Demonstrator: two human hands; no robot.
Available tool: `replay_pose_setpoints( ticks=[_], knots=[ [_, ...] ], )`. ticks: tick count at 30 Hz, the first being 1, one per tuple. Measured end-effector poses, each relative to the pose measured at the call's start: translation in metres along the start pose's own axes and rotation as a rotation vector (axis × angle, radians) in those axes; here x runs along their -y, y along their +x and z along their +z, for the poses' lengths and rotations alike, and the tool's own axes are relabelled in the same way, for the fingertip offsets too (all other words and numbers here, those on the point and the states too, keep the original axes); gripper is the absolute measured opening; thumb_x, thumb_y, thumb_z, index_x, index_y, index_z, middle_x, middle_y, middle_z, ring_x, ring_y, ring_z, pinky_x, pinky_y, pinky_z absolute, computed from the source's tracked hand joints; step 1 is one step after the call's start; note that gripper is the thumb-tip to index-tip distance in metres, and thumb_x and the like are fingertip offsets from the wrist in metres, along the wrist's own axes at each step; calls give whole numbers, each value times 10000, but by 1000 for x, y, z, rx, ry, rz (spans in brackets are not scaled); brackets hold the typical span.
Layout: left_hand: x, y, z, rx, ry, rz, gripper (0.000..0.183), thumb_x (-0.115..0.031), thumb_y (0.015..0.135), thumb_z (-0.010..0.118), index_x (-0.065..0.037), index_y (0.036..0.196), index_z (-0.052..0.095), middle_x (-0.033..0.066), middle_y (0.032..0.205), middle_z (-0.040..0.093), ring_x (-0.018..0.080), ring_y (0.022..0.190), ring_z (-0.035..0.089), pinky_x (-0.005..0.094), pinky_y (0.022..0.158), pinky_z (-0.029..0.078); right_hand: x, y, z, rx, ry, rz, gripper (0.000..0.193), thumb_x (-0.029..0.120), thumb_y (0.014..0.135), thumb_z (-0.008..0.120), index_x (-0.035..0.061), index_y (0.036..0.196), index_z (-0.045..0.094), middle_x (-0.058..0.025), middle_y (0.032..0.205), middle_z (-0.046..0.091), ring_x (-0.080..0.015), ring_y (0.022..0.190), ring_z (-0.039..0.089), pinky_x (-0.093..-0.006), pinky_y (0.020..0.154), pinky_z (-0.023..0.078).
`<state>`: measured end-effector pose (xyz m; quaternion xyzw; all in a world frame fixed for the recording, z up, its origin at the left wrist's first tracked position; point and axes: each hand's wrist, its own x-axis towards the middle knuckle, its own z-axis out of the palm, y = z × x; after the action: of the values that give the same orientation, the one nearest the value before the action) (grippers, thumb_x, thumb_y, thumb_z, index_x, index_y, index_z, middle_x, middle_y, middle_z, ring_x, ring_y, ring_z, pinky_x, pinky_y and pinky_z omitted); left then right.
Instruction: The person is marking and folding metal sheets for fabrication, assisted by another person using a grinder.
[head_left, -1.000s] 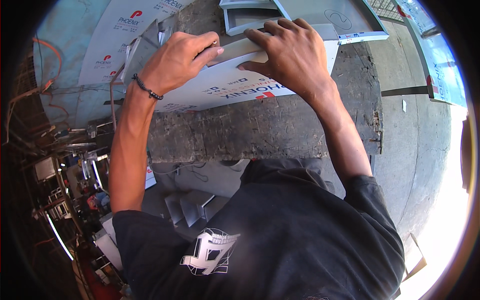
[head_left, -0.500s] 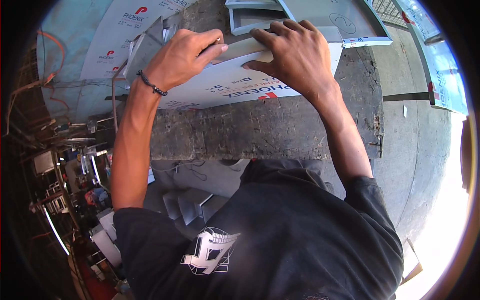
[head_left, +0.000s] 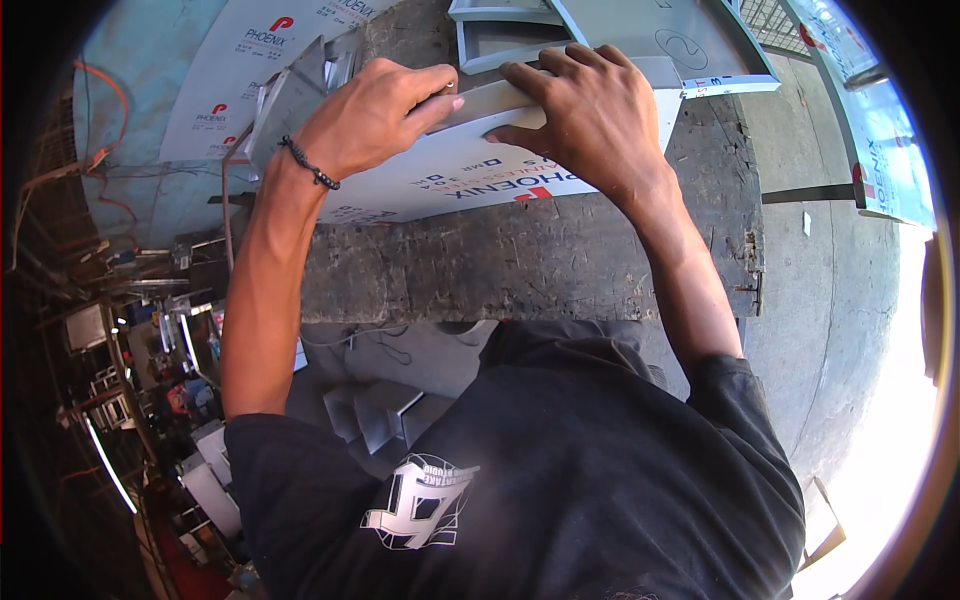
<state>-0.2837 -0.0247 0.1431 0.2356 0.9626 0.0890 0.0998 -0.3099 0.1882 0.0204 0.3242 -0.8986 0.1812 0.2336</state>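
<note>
A folded sheet-metal piece (head_left: 410, 185) lies on the dark worn workbench (head_left: 480, 262), its near face covered in printed white film. Straddling its upper edge, my right hand (head_left: 590, 110) grips the metal, fingers over the grey top and thumb on the near face. My left hand (head_left: 375, 115), with a beaded bracelet (head_left: 308, 163) at the wrist, is closed at the same edge farther left. Its thumb and forefinger point along the edge; a tiny light bit shows between them, too small to name.
Behind are a grey metal tray (head_left: 690, 40) and a small metal frame (head_left: 510, 38). Film-covered sheets (head_left: 225, 85) stand at the left, another sheet (head_left: 885, 120) at the far right. Bent metal pieces (head_left: 380, 412) lie below the bench, near a thin cable (head_left: 390, 345).
My left hand has shifted slightly to the right along the edge, still closed. My right hand stays on the metal in nearly the same place.
</note>
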Motion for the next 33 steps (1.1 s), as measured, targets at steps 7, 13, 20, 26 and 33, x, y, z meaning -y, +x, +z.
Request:
replay_pose_setpoints(
  ticks=[7, 13, 20, 26, 33],
  knots=[
    [11, -3, 5, -14, -18, 28, 228, -204, 1046, 624, 4, 954, 615, 178, 647, 565, 320, 549, 509, 438, 563, 396, 0, -1, -3, 21, 75, 7, 614, 598, 774, 836, 202, 1237, 761, -101, 1115, 773, -282, 1143, 712, -445, 1094, 489],
    [2, -14, -6, 9, 69, -127, 263, -230, 1049, 598, 15, 956, 613, 195, 718, 603, 417, 689, 586, 479, 653, 455, 0, -2, -5, -5, 26, -4, 604, 595, 773, 833, 208, 1229, 754, -50, 1091, 776, -211, 1060, 728, -372, 1014, 532],
    [-6, -32, -1, -107, 13, -224, 306, -267, 1051, 618, 35, 999, 632, 160, 926, 593, 338, 843, 581, 444, 759, 450, -1, -1, -2, 27, 95, 7, 609, 570, 769, 859, 173, 1220, 763, -115, 1106, 775, -286, 1158, 709, -437, 1090, 489],
    [-4, -37, -4, -360, 130, -35, 327, -287, 1048, 642, 35, 992, 654, 113, 826, 589, 236, 744, 538, 375, 709, 447, 0, -2, -2, 25, 3, -9, 636, 628, 784, 803, 224, 1271, 734, -51, 1131, 768, -247, 1129, 719, -408, 1077, 517],
    [-13, -18, 4, -233, -69, -52, 318, -289, 1060, 634, -12, 904, 656, 68, 573, 503, 169, 517, 458, 353, 536, 382, 0, -1, -3, 17, 59, -4, 591, 576, 789, 842, 180, 1219, 753, -111, 1122, 773, -275, 1159, 709, -442, 1100, 489]
  ],
)
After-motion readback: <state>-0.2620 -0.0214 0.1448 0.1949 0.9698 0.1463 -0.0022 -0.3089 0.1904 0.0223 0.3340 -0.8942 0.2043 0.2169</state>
